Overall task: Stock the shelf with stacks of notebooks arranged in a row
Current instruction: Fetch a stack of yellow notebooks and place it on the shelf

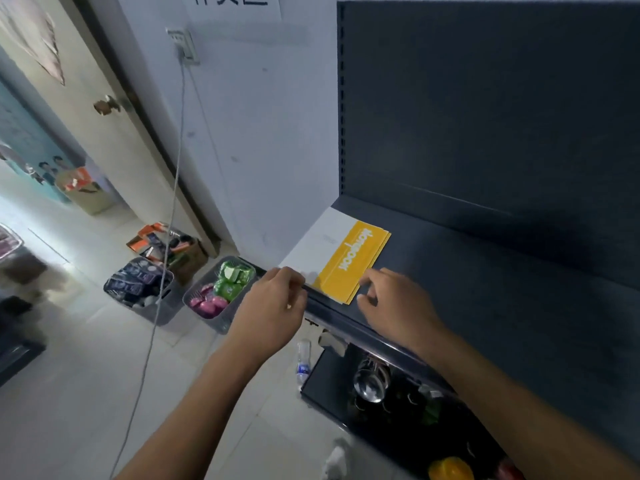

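Observation:
A stack of notebooks [349, 261] with yellow-and-white covers lies at the left end of the dark blue shelf [485, 271], against the wall. My left hand [277, 303] hovers at the shelf's front lip by the stack's near left corner, fingers curled, with nothing visible in it. My right hand [398, 303] rests on the shelf just right of the stack's near corner, fingers bent and apart, fingertips close to the yellow edge. Whether they touch it I cannot tell.
Right of the stack the shelf surface is bare. A lower shelf [381, 403] holds metal cups and a yellow item. On the floor stand baskets [221, 289] of packaged goods, a water bottle [303, 362] and a hanging cable [169, 237].

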Demonstrator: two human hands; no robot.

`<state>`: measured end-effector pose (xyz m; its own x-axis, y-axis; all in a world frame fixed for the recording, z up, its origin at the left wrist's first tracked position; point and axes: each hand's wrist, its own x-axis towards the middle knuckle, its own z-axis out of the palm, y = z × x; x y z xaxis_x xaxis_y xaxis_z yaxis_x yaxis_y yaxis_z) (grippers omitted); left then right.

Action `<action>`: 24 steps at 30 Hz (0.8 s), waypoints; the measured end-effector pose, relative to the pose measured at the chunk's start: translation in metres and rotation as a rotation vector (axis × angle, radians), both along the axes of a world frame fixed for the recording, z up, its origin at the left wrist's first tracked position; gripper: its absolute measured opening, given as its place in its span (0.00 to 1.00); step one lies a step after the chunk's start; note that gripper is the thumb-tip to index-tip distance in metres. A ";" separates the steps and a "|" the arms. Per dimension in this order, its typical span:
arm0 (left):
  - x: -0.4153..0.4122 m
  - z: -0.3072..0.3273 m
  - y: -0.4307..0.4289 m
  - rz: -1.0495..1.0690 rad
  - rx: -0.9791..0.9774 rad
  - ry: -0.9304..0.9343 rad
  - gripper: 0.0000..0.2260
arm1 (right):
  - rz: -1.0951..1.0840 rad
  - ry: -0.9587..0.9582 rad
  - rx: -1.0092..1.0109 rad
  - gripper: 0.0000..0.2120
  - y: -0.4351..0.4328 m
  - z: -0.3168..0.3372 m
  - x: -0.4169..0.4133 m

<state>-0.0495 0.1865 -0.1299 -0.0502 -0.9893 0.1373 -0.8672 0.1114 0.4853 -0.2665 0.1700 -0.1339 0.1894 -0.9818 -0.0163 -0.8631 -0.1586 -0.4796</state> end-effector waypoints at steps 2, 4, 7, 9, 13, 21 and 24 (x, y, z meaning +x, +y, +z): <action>0.007 -0.001 -0.027 -0.023 0.001 -0.001 0.10 | -0.030 -0.002 0.037 0.10 -0.019 -0.004 0.003; 0.012 -0.001 -0.054 -0.047 0.000 -0.003 0.11 | -0.063 -0.013 0.062 0.11 -0.036 -0.008 0.003; 0.018 -0.003 -0.090 -0.051 -0.003 -0.044 0.12 | -0.140 -0.030 0.097 0.11 -0.055 -0.012 0.003; 0.021 -0.005 -0.109 -0.041 0.021 -0.051 0.13 | -0.211 -0.035 0.130 0.12 -0.064 -0.014 0.003; 0.025 -0.013 -0.142 -0.059 0.087 -0.095 0.16 | -0.324 -0.034 0.236 0.11 -0.073 -0.021 0.004; 0.020 -0.036 -0.194 -0.165 0.238 -0.151 0.21 | -0.506 -0.134 0.356 0.14 -0.084 -0.030 0.022; 0.020 -0.041 -0.200 -0.217 0.257 -0.163 0.19 | -0.545 -0.168 0.383 0.12 -0.088 -0.030 0.032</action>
<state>-0.0291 -0.0131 -0.1710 -0.2634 -0.9543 -0.1414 -0.9049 0.1937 0.3789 -0.2347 0.0825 -0.1637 -0.3000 -0.8685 -0.3947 -0.6802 0.4848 -0.5498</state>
